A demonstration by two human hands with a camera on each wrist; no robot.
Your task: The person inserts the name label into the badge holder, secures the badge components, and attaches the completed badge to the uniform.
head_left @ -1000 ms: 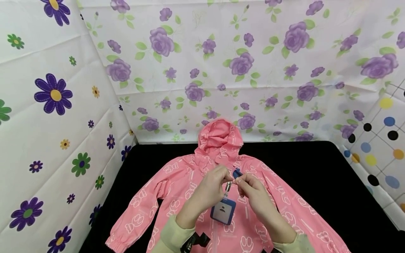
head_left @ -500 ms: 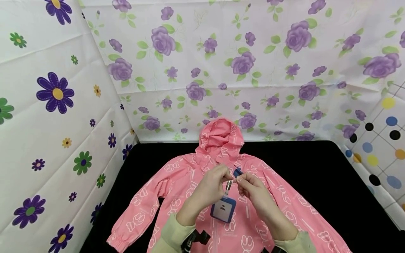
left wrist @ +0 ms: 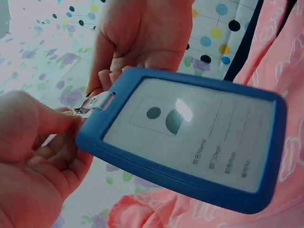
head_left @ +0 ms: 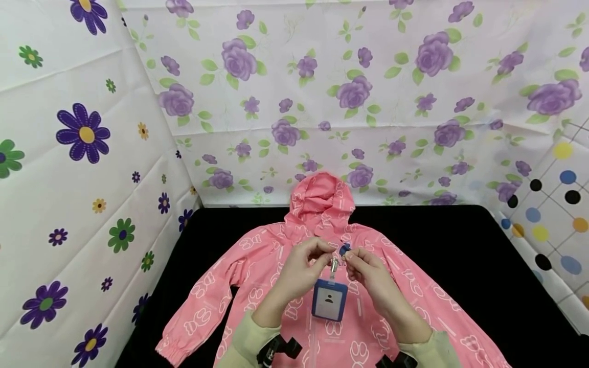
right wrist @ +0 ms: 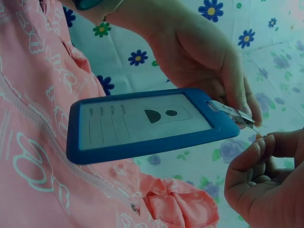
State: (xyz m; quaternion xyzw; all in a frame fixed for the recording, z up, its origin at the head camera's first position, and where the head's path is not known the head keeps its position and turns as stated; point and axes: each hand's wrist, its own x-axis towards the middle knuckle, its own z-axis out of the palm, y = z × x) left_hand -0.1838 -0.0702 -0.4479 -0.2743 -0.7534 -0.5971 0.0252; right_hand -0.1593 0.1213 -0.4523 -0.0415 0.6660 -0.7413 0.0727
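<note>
A blue-framed badge holder (head_left: 330, 300) with a white card hangs over the pink jacket (head_left: 257, 276) in the head view. From its top edge a clear strap leads to a small metal clip (head_left: 334, 265). My left hand (head_left: 299, 271) pinches this clip between thumb and fingers. Close beside it, my right hand (head_left: 375, 278) pinches a small dark blue piece (head_left: 345, 249) by its lower end. Most of that piece is hidden by fingers in the wrist views. A thin wire-like end (right wrist: 259, 129) shows between both hands' fingertips in the right wrist view.
The jacket lies spread on a black table (head_left: 442, 240), hood (head_left: 322, 197) toward the back and sleeves out to both sides. Flower-printed cloth (head_left: 285, 92) stands behind and at the left, with dotted cloth (head_left: 547, 220) at the right.
The left fingers have shifted and parted a little from the right hand's. The badge holder has moved slightly right and now hangs straighter, facing up. The blue piece has turned in the right fingers.
</note>
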